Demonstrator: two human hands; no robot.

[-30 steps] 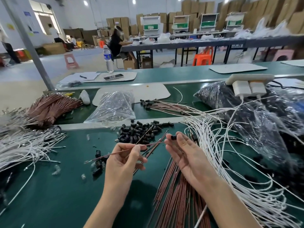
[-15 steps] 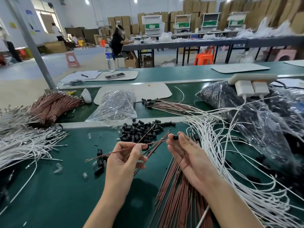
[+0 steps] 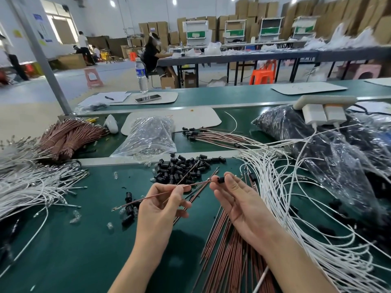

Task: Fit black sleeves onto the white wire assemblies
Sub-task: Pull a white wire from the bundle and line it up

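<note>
The left hand (image 3: 163,210) pinches a thin copper-brown wire (image 3: 156,196), the right hand (image 3: 239,199) a small black tubular sleeve (image 3: 221,179) at its tip; most tangled white wires (image 3: 267,172) look unsleeved.

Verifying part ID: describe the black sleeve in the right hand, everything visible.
The black sleeve is a small, short, matte cylinder, rubber or plastic by its look. The right hand pinches it at its fingertips, above the green bench. The brown wire held by the left hand meets its end; insertion is hidden.
</note>
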